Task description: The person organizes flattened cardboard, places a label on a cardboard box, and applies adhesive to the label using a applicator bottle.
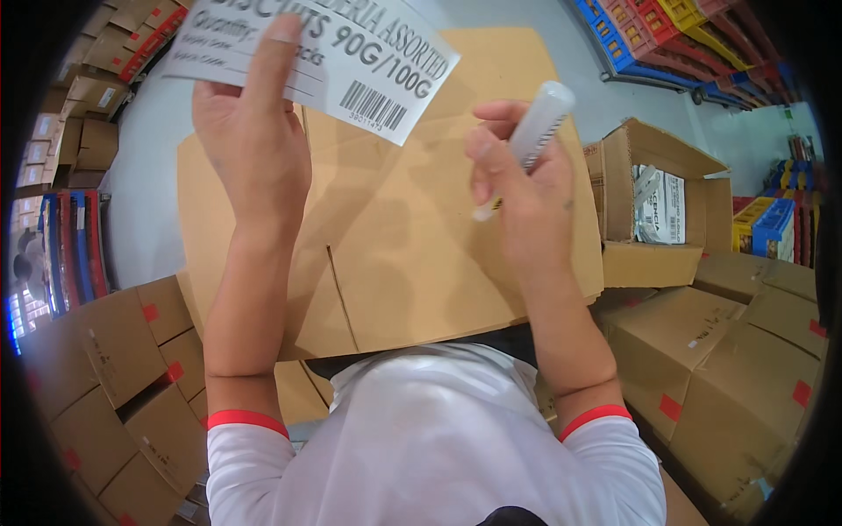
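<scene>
In my left hand (263, 138), thumb on top, is a white paper label (395, 72) bearing large print and a barcode. It is held up over the far left part of a flat brown cardboard sheet (421, 276). My right hand (526, 164) grips a white cylindrical tube (546, 115) with dark writing on its side, tilted with its rounded end up and away from me. A pale tip with a yellow and black mark shows below the fingers; whether it belongs to the tube I cannot tell. Both hands are above the cardboard, which has slits cut into it.
An open carton (658, 263) on the right holds more printed labels (661, 207). Closed cartons with red tape are stacked at my left (125, 342) and right (743, 368). Coloured plastic crates (664, 39) stand at the far right, others (75, 243) at the left.
</scene>
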Tool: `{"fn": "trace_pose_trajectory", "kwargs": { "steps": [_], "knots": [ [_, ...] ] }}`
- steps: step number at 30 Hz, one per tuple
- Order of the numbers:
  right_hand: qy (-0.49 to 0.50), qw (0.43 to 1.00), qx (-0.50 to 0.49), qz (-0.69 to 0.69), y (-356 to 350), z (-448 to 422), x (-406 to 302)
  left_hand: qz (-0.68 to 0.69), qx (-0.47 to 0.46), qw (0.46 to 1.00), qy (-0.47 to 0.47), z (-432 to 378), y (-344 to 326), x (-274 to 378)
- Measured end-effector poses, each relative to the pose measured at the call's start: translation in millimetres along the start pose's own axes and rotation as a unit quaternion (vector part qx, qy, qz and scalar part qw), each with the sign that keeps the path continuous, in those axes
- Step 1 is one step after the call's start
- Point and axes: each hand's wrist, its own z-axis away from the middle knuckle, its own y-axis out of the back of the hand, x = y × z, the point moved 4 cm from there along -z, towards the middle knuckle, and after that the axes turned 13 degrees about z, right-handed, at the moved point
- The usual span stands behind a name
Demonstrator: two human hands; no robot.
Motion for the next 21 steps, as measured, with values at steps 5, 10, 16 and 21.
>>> {"fn": "trace_pose_trajectory", "kwargs": {
  "steps": [5, 10, 16, 21],
  "knots": [
    [-0.056, 0.977, 0.02, -0.203, -31, -3, 9, 0.09, 0.004, 0.996, -0.027, 14, -4, 18],
    [-0.047, 0.978, 0.033, -0.198, -33, -7, -2, 0.094, 0.041, 0.995, 0.019, 23, -2, 22],
    [0.032, 0.997, 0.034, -0.063, 10, -21, -27, 0.179, 0.067, 0.976, 0.109, 25, 5, 29],
    [0.043, 0.974, 0.059, 0.215, 69, -33, -36, -0.049, -0.09, 0.947, 0.304, 35, 37, -20]
  ]
}}
